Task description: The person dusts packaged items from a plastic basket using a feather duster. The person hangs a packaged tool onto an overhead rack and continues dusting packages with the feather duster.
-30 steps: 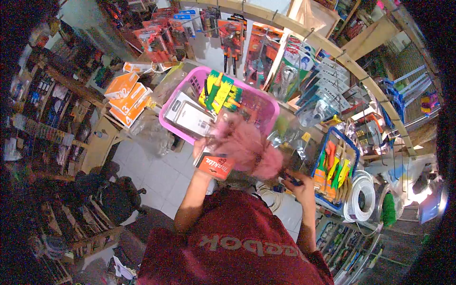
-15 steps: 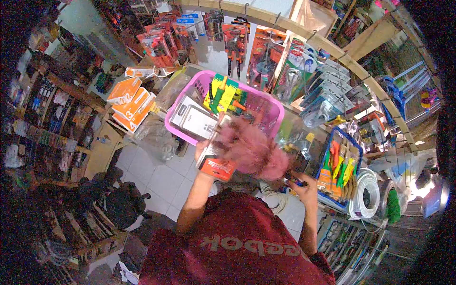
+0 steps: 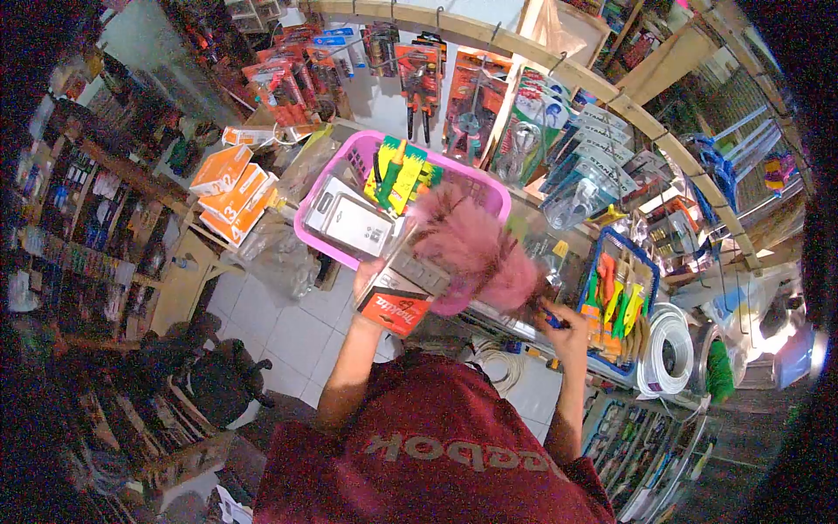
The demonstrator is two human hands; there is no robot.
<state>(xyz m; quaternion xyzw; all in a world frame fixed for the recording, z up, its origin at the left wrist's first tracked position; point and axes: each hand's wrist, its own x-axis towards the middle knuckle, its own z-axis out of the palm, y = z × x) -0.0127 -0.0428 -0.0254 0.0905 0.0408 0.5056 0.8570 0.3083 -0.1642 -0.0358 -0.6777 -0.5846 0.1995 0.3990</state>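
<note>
My left hand [image 3: 369, 278] grips a flat package [image 3: 397, 301] with a red Makita label at its lower end, tilted near the basket's front rim. In my right hand [image 3: 561, 321] is the dark handle of a fluffy pink duster [image 3: 476, 249], whose blurred head reaches left over the package's upper right side. Behind them stands a pink basket [image 3: 330, 250]. It holds a white-and-grey package [image 3: 349, 221] and yellow-green packs with green-handled tools [image 3: 397, 179]. The duster hides part of the basket's right side.
Orange numbered boxes [image 3: 234, 196] lie left of the basket. A blue-rimmed tray [image 3: 602, 237] of paintbrushes and a white cable coil [image 3: 665, 351] are on the right. Packaged tools [image 3: 419, 83] hang from a curved wooden rail [image 3: 489, 35] behind. Shelves line the far left.
The duster head has shifted slightly right off the package, showing more of its grey upper part. My right hand has moved slightly up. Both hands keep their hold.
</note>
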